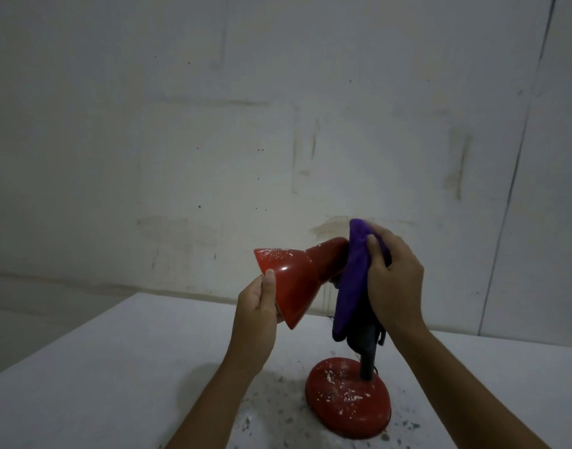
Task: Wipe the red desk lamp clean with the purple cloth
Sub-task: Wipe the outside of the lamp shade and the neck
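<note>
The red desk lamp stands on a white table, its round base (348, 398) speckled with white dust and a dark stem rising from it. Its cone shade (297, 280) points left and down, with white specks on its upper rim. My left hand (257, 306) grips the shade's open rim, thumb on the outside. My right hand (393, 275) holds the purple cloth (352, 277) and presses it against the narrow back end of the shade; the cloth hangs down over the lamp's neck joint, hiding it.
The white table (116, 384) runs to a far edge just behind the lamp, with a grey stained wall (245, 124) beyond. Dust and small flakes (271, 403) lie scattered on the table around the base.
</note>
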